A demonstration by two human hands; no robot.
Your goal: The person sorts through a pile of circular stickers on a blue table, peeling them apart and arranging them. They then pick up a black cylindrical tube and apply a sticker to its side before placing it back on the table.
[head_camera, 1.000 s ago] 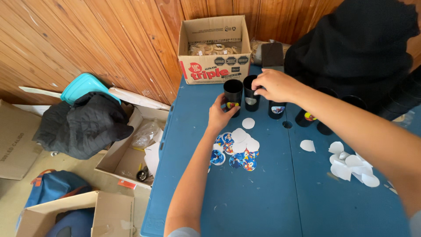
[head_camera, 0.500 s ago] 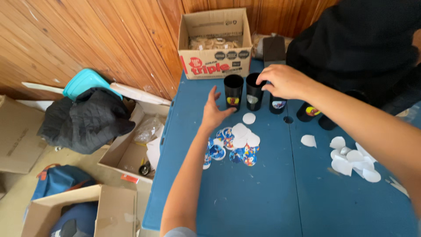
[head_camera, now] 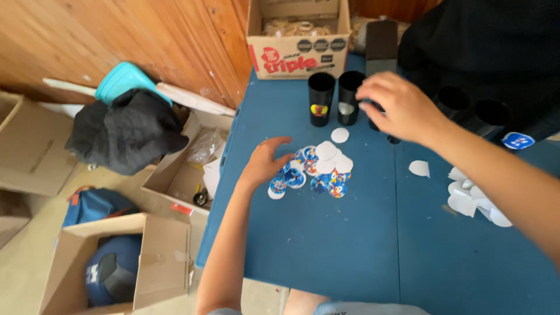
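Note:
My left hand (head_camera: 265, 162) rests on the blue table (head_camera: 326, 251) with its fingers spread, and the fingertips touch a pile of round blue stickers (head_camera: 319, 170). My right hand (head_camera: 398, 108) curls down over the top of a black cup (head_camera: 376, 123) that it mostly hides. To the left of that hand stand two more black cups: one (head_camera: 321, 99) with a yellow and red sticker and one (head_camera: 350, 98) with a pale sticker. A white round paper disc (head_camera: 339, 135) lies in front of them.
A person in black (head_camera: 484, 46) stands at the far right behind other black cups (head_camera: 490, 114). White paper scraps (head_camera: 472, 198) lie at the right. A cardboard box (head_camera: 297, 58) sits at the back edge. Open boxes (head_camera: 146, 262) and a dark bundle (head_camera: 128, 131) are on the floor at the left.
My left hand has come back from the left black cup down to the sticker pile. My right hand stays at the cups, now a little lower and further right.

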